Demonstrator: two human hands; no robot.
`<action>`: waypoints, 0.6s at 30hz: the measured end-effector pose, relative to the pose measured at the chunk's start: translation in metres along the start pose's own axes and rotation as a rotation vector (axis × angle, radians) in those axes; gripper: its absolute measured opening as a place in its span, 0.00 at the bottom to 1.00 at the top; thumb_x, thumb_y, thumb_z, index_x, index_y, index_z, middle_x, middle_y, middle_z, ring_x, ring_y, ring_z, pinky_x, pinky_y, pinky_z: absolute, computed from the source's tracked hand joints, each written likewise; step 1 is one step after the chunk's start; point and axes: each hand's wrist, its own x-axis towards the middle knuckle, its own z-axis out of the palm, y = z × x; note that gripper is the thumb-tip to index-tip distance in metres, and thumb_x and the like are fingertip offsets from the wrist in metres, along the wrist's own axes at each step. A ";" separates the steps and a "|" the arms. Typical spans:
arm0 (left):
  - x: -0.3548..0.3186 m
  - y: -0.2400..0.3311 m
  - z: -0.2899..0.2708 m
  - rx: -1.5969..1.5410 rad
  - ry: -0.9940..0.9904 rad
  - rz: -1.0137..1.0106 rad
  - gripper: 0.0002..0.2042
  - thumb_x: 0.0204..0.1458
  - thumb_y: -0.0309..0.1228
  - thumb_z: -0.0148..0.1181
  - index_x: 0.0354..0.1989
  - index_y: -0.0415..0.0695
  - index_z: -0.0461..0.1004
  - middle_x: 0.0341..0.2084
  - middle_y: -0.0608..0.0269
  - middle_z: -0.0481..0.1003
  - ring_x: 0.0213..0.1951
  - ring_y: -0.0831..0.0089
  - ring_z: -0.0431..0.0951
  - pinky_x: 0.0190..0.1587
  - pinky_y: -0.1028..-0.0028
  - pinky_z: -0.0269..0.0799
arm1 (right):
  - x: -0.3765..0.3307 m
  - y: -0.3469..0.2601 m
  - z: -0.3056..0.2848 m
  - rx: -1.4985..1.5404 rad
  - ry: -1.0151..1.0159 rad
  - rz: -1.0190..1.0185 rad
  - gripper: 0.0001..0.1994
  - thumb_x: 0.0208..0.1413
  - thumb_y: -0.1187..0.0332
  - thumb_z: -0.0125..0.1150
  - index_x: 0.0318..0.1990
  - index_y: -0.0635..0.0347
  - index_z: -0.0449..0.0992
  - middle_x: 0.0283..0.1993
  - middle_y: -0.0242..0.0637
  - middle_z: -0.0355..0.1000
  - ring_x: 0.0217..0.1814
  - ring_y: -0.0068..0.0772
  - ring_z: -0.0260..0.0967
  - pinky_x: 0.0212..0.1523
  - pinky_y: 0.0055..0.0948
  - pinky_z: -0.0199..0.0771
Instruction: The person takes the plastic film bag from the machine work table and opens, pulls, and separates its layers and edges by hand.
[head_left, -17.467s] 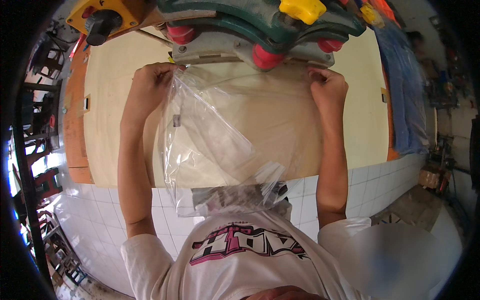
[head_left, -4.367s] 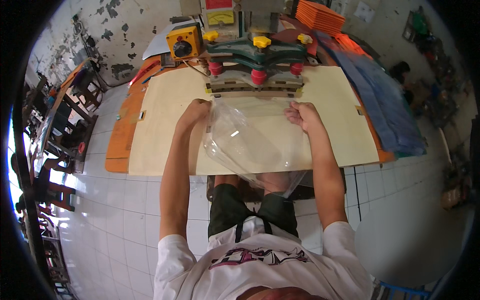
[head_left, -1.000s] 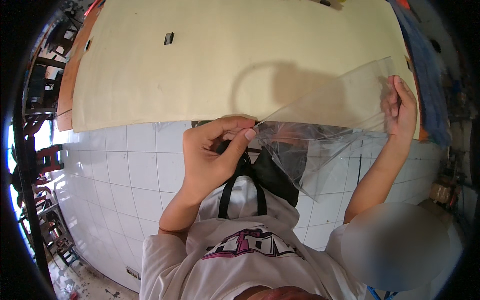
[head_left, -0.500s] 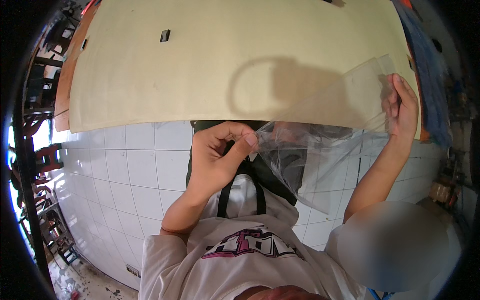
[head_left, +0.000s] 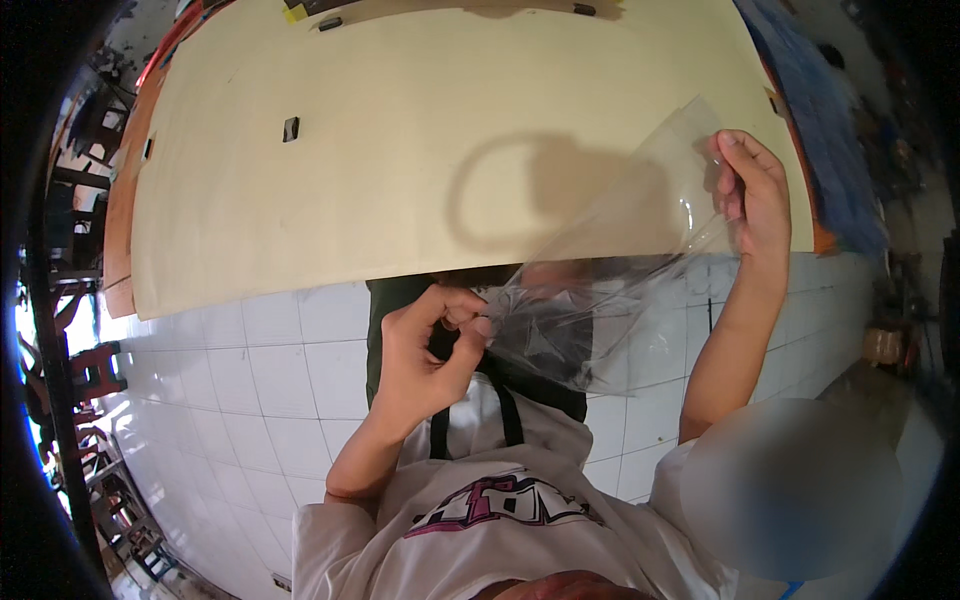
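Observation:
A clear plastic sheet (head_left: pixel 590 300), thin and crumpled, stretches between my two hands over the near edge of the table and my lap. My left hand (head_left: pixel 430 345) pinches its gathered left end between thumb and fingers, just in front of the table edge. Higher up and to the right, my right hand (head_left: pixel 750 185) grips the sheet's other side above the table, fingers curled and thumb up. One corner of the plastic sticks up past the right fingers. Whether it is a bag or a single layer I cannot tell.
Pale yellow paper covers the table (head_left: pixel 350 210). A small black block (head_left: pixel 291 129) lies on it at left, with two more dark pieces along the far edge. Blue cloth or sheeting (head_left: pixel 830 170) hangs at the right side. White floor tiles (head_left: pixel 240 385) show below.
My right hand has come a little left and in, and the sheet hangs slacker and more bunched. The left hand keeps its pinch. My view has shifted, showing more of the table's far edge.

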 end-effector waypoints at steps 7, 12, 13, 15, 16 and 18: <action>0.005 0.006 0.014 0.050 -0.061 0.009 0.02 0.50 0.20 0.64 0.30 0.36 0.76 0.19 0.63 0.76 0.24 0.81 0.73 0.31 0.78 0.69 | -0.025 -0.014 0.011 -0.144 -0.136 -0.095 0.11 0.60 0.63 0.59 0.33 0.62 0.78 0.16 0.22 0.63 0.14 0.09 0.54 0.12 0.14 0.47; 0.010 0.018 0.021 0.092 -0.122 0.109 0.05 0.49 0.19 0.64 0.33 0.35 0.75 0.17 0.61 0.73 0.19 0.79 0.70 0.25 0.79 0.67 | -0.050 -0.032 0.030 -0.233 -0.180 -0.176 0.11 0.60 0.63 0.59 0.33 0.62 0.78 0.17 0.23 0.64 0.16 0.09 0.56 0.13 0.14 0.50; 0.013 0.022 0.021 0.092 -0.123 0.111 0.05 0.49 0.19 0.64 0.33 0.35 0.75 0.17 0.61 0.73 0.19 0.79 0.70 0.25 0.79 0.67 | -0.053 -0.033 0.033 -0.230 -0.190 -0.205 0.11 0.61 0.63 0.59 0.33 0.62 0.78 0.18 0.23 0.64 0.17 0.09 0.57 0.14 0.14 0.51; 0.018 0.028 0.022 0.152 -0.111 0.167 0.06 0.49 0.19 0.64 0.35 0.35 0.76 0.18 0.61 0.74 0.19 0.79 0.71 0.24 0.80 0.67 | -0.058 -0.037 0.039 -0.259 -0.229 -0.210 0.11 0.60 0.64 0.59 0.32 0.63 0.78 0.19 0.24 0.66 0.18 0.10 0.58 0.15 0.14 0.53; 0.019 0.027 0.023 0.153 -0.109 0.170 0.06 0.49 0.19 0.64 0.35 0.35 0.76 0.18 0.61 0.74 0.19 0.79 0.71 0.24 0.80 0.67 | -0.060 -0.038 0.043 -0.287 -0.272 -0.214 0.10 0.60 0.65 0.60 0.32 0.63 0.78 0.20 0.25 0.67 0.18 0.11 0.58 0.16 0.15 0.55; 0.021 0.023 0.025 -0.084 -0.086 0.057 0.05 0.51 0.20 0.63 0.36 0.34 0.76 0.19 0.62 0.75 0.20 0.81 0.73 0.24 0.81 0.67 | -0.060 -0.036 0.053 -0.260 -0.330 -0.242 0.09 0.60 0.66 0.60 0.32 0.64 0.77 0.20 0.25 0.67 0.18 0.12 0.59 0.17 0.15 0.56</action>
